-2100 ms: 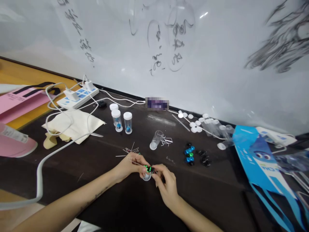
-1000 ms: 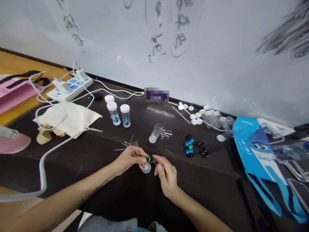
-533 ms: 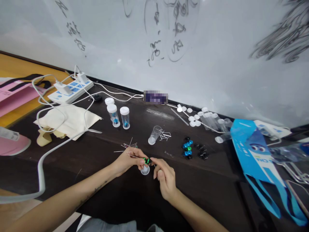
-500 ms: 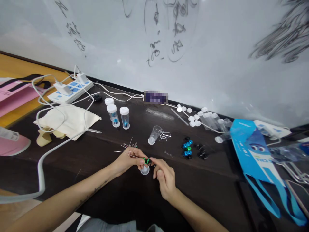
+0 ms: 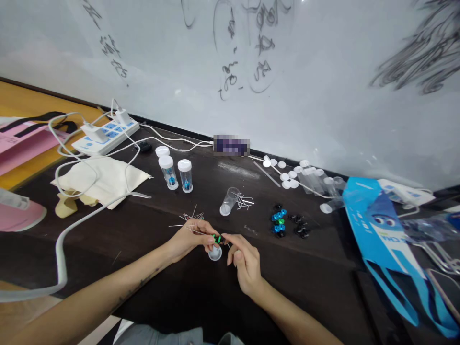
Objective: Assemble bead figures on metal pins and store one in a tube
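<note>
Between the fingertips of my left hand (image 5: 194, 241) is a small green and black spool-like piece (image 5: 217, 238), along with a thin metal rod that sticks out to the left. The index finger of my right hand (image 5: 245, 261) presses on the black end of the same piece, its other fingers curled. A short bit of wire shows near the right fingertips. Just below the piece stands a small clear cup with a white base (image 5: 215, 254). Behind my left hand lie several thin metal rods (image 5: 194, 214). My fingers partly hide the piece.
Capped tubes with blue parts (image 5: 186, 176) stand behind. A clear tube (image 5: 229, 200) lies by bent wires (image 5: 245, 201). Blue, green and black spools (image 5: 278, 221) sit right, near white caps (image 5: 285, 177) and a blue bag (image 5: 373, 225). A power strip (image 5: 108, 134) and white cables are left.
</note>
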